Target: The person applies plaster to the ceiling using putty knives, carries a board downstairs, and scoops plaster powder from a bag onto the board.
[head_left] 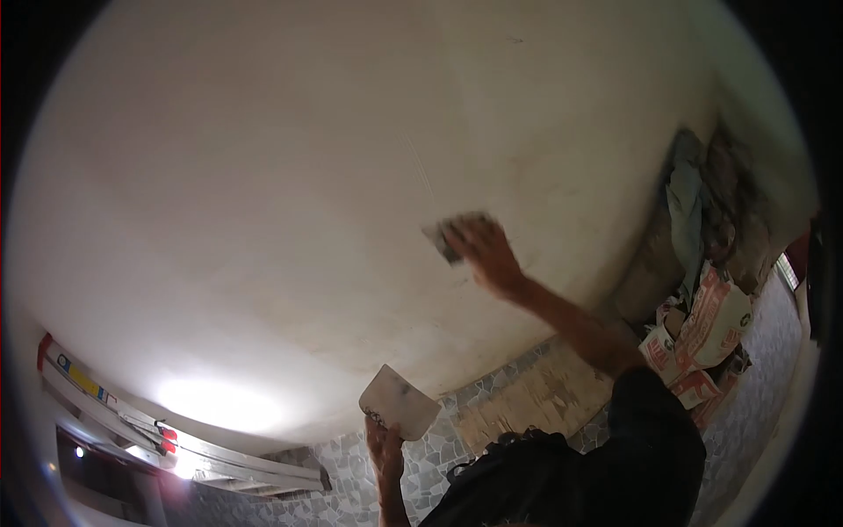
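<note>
My right hand point(485, 250) is raised to the pale wall point(307, 220), its fingers closed over a small flat scraper point(440, 243) with a grey edge and a dark part. Motion blurs this hand, so the scraper's exact shape is hard to make out, but it appears to lie against the wall. Lower down, my left hand point(385, 443) grips a pale, square plate point(402, 402) with rounded corners by its lower left edge. Dark marks show near the fingers and a faint grey smear on its face. Thin scratch lines run above the scraper.
A long white ladder-like frame point(228, 461) lies at lower left beside a bright light point(184, 465). Crumpled red-and-white sacks point(707, 325) and hanging cloth point(685, 206) are at right. A worn brown board point(536, 400) lies on the stone-patterned floor point(430, 452).
</note>
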`<state>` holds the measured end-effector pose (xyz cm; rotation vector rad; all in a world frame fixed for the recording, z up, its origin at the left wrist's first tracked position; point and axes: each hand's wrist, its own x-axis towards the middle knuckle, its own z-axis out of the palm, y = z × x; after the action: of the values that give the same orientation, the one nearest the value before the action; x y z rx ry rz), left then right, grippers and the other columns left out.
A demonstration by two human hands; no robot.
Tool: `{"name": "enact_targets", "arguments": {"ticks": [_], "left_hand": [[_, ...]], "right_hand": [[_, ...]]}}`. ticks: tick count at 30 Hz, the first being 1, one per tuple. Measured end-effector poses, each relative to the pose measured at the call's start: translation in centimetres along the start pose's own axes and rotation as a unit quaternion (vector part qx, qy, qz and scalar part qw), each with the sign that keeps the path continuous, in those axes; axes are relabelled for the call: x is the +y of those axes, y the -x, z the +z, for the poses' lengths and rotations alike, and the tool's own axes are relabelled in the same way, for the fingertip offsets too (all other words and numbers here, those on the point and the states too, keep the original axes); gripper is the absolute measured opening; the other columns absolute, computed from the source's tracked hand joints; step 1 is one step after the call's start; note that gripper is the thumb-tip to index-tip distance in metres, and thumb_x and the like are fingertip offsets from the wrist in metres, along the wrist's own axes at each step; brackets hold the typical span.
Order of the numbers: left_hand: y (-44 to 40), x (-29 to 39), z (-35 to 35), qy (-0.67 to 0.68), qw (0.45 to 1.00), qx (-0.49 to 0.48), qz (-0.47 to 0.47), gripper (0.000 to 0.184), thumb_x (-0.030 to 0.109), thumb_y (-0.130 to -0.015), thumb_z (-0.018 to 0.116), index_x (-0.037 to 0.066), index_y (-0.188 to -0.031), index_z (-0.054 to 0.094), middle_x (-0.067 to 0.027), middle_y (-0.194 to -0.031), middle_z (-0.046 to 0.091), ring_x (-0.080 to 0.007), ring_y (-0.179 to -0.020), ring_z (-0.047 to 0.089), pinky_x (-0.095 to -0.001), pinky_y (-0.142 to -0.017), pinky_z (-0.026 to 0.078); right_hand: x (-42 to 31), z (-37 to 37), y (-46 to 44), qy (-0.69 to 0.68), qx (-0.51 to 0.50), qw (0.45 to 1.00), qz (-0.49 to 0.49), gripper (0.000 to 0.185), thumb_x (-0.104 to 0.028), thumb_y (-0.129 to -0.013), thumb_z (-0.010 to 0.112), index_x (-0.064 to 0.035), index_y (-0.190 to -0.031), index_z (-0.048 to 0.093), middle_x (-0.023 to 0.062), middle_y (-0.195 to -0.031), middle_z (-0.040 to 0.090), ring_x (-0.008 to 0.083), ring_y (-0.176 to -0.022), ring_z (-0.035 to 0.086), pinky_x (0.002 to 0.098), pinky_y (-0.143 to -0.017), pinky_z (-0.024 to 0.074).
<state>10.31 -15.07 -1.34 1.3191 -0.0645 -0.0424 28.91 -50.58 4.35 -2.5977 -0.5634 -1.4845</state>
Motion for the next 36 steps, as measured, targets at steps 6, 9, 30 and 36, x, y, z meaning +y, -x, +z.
{"name": "enact_targets", "arguments": {"ticks": [6,9,30,36], "left_hand": [[1.3,-0.4,0.5,0.025,0.999,0.023,0.020,0.056,0.003,-0.090,0.054,0.001,-0.143,0.036,-0.0135,-0.123,0.056,-0.0203,-0.107,0.059,-0.0336,-0.086,0.053],[1.8,-0.5,1.0,0.060,0.996,0.056,0.024,0.058,0.001,-0.089,0.055,0.001,-0.144,0.037,-0.0135,-0.125,0.055,-0.0214,-0.108,0.058,-0.0344,-0.089,0.052],[1.4,-0.6,-0.4,0.080,0.996,0.030,0.000,0.067,0.001,-0.087,0.057,0.001,-0.148,0.031,-0.0179,-0.136,0.051,-0.0291,-0.122,0.056,-0.0422,-0.100,0.051],[1.2,-0.6,-0.7,0.110,0.993,0.032,-0.001,0.064,-0.004,-0.088,0.056,0.002,-0.148,0.033,-0.0153,-0.126,0.055,-0.0236,-0.112,0.060,-0.0380,-0.090,0.054]], "right_hand": [[5.9,-10.7,-25.2,0.163,0.246,0.945,-0.143,0.044,-0.008,-0.082,0.064,-0.0117,-0.126,0.060,0.0071,-0.125,0.057,0.0263,-0.119,0.052,0.0497,-0.095,0.0411],[6.8,-10.3,-28.1,0.194,0.143,0.966,-0.094,0.045,-0.008,-0.097,0.054,-0.0032,-0.141,0.048,0.0185,-0.142,0.049,0.0335,-0.130,0.048,0.0535,-0.107,0.0376],[1.9,-1.6,-0.1,-0.011,-0.026,0.999,-0.030,0.053,-0.001,-0.083,0.061,-0.0110,-0.135,0.056,0.0133,-0.134,0.054,0.0297,-0.126,0.051,0.0562,-0.105,0.0361],[10.3,-12.2,-24.0,0.139,0.199,0.960,-0.140,0.070,0.005,-0.076,0.067,-0.0132,-0.142,0.051,0.0113,-0.136,0.054,0.0315,-0.126,0.050,0.0478,-0.103,0.0409]]}}
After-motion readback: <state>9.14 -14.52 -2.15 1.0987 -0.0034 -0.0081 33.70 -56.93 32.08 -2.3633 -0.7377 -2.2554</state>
